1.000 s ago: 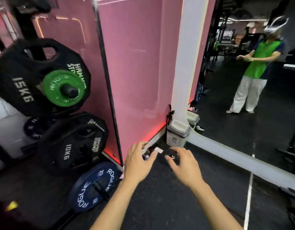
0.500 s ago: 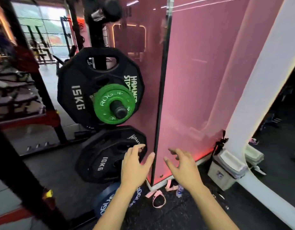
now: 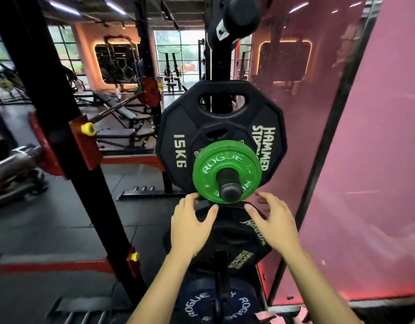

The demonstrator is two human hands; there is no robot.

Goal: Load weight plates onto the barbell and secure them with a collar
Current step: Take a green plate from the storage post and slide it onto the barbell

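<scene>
Fingers on both hands are spread wide and hold nothing: I see my left hand (image 3: 190, 226) and right hand (image 3: 275, 224) flanking the lower edge of the green plate (image 3: 207, 169). That plate sits outermost on the storage peg (image 3: 228, 183), in front of the 15 kg black plate (image 3: 178, 127), above the lower black plate (image 3: 236, 242).

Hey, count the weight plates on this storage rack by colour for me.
Black: at least 3, the 15 kg plate, a smaller plate behind the green one, and a lower plate
Green: 1, Rogue plate
Blue: 1, Rogue plate
Total: 5
</scene>
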